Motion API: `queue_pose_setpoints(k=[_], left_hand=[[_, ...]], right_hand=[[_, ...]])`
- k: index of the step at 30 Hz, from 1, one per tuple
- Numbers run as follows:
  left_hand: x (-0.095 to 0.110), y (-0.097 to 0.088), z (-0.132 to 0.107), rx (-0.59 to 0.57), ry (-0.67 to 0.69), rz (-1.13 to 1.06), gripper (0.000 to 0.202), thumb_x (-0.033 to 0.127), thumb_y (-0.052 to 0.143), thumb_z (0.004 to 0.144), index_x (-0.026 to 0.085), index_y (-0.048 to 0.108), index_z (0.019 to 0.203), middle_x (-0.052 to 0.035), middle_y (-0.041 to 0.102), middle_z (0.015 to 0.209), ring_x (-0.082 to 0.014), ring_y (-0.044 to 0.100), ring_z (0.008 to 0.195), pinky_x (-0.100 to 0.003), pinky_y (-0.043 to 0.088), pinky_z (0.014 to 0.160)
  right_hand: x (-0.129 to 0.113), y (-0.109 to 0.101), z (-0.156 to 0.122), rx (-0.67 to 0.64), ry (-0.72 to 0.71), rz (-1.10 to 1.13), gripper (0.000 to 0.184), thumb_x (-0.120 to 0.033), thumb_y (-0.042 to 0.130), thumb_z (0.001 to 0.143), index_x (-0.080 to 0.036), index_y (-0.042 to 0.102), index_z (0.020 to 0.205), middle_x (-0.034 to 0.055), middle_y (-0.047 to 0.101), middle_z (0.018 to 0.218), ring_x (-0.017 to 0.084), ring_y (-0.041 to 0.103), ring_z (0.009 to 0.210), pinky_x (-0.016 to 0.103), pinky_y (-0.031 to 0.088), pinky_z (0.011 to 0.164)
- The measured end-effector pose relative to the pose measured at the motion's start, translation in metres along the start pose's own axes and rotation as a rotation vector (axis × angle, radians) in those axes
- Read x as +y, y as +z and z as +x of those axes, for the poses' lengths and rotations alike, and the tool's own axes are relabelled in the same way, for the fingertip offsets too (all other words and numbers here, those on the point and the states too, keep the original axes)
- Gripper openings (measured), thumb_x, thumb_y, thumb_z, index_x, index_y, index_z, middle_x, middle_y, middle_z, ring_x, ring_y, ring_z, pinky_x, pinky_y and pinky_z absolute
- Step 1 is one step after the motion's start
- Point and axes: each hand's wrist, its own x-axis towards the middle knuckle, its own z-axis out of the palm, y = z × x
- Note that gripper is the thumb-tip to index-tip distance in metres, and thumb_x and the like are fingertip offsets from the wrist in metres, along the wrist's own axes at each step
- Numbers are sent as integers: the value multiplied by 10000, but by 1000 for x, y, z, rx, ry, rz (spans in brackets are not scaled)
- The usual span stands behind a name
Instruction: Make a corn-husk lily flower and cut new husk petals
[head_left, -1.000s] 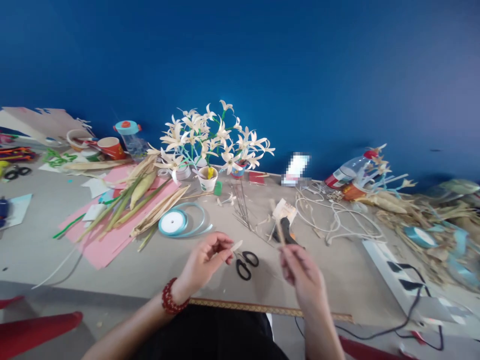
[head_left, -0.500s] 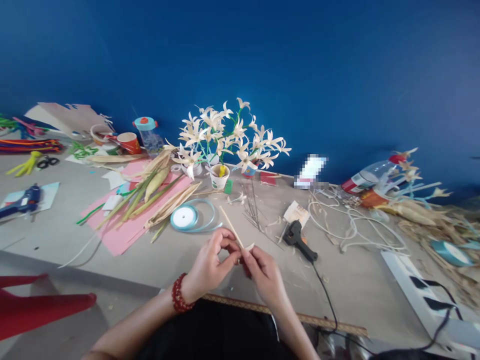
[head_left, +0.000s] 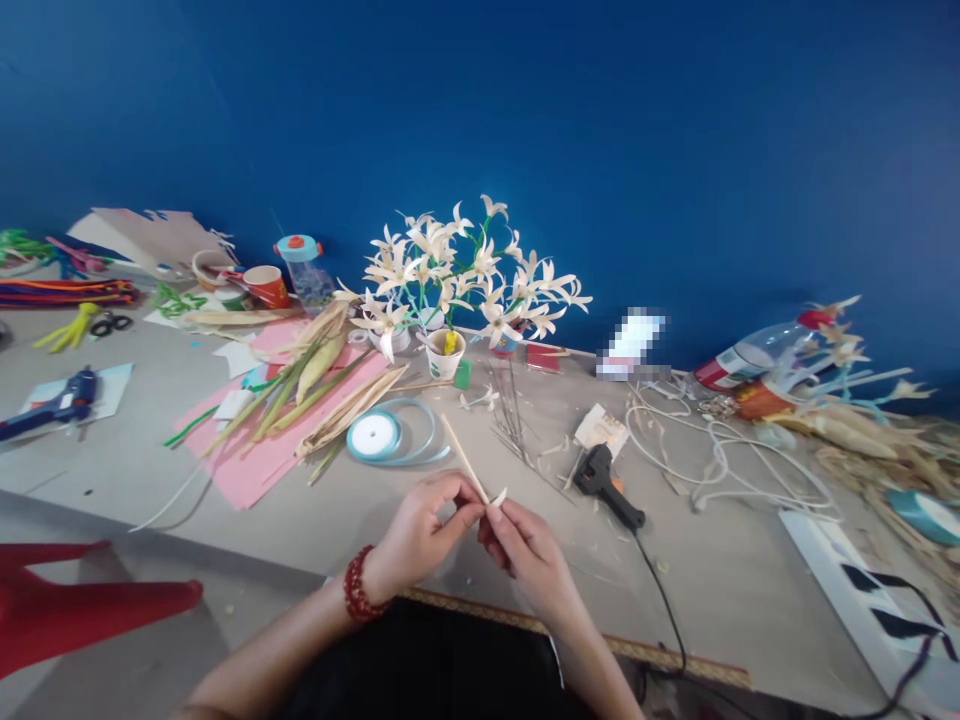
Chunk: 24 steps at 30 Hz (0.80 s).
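Observation:
My left hand point(head_left: 420, 530), with a red bead bracelet on the wrist, and my right hand point(head_left: 525, 555) meet above the near edge of the table. Together they pinch a thin pale wooden stick point(head_left: 463, 458) that slants up to the left, with a small cream petal piece point(head_left: 499, 496) at its lower end. Both hands have their fingers closed. The black scissors lie hidden behind my hands.
A black glue gun point(head_left: 609, 482) with its cord lies right of my hands. A teal ribbon roll point(head_left: 375, 437), corn husks on pink paper point(head_left: 255, 460), a bunch of cream husk flowers point(head_left: 457, 275), cups, white cord point(head_left: 720, 450) and a power strip point(head_left: 862, 590) cover the grey table.
My right hand came in from the right with the stick and joined my left hand, which held the petal. The view has shifted left, and the scissors are now covered.

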Motion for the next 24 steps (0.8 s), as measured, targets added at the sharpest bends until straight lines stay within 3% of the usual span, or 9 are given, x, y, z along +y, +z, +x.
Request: queue_pose_setpoints(k=[4,10,13,15,17,19,24], left_hand=[[2,-1,-3,-24,48,-60,169,232,565,924,172,603,771,-24,649,742,-147,601,699,-237,457,676],[2,-3,-7,-29,140,-102,134,187,557,922,168,602,797,-30,640,774,-146,592,758,-240,457,724],[-11,-5,-7,2,58,-148,141,211,563,923,163,593,793,-25,619,770,-140,576,746,-243,454,719],[-20,-6,-6,42,-62,-214,151,249,575,920,160,587,798,-10,588,740,-126,551,694,-233,448,671],[-23,-7,-6,41,-140,-302,176,291,593,912,156,581,799,4,563,716,-113,526,642,-221,439,620],[-18,-6,-5,11,-133,-336,195,308,602,907,151,586,792,7,564,710,-107,525,627,-218,438,609],[-1,-4,0,-24,17,-163,181,237,610,904,151,612,745,-4,637,708,-114,576,679,-215,445,679]], right_hand=[[2,3,-2,-65,140,315,457,-574,630,848,-183,521,639,-82,322,495,59,212,416,207,117,393],[3,2,-12,-204,212,579,420,-480,653,861,-148,581,613,-106,271,415,33,138,365,181,92,357],[-3,-12,-21,-302,168,694,414,-474,669,840,-161,569,589,-103,270,400,38,150,348,175,110,342],[-8,-22,-23,-280,86,735,436,-497,668,831,-178,538,563,-99,262,398,48,170,351,181,145,345],[-9,-28,-21,-102,26,646,430,-507,642,855,-179,547,593,-91,288,428,53,177,382,186,144,370],[-5,-27,-15,62,30,427,416,-530,608,884,-172,583,673,-78,340,476,57,190,417,192,119,394],[5,-3,-7,58,-58,-21,461,-586,529,917,-176,574,710,-36,413,574,93,323,498,221,224,436]])
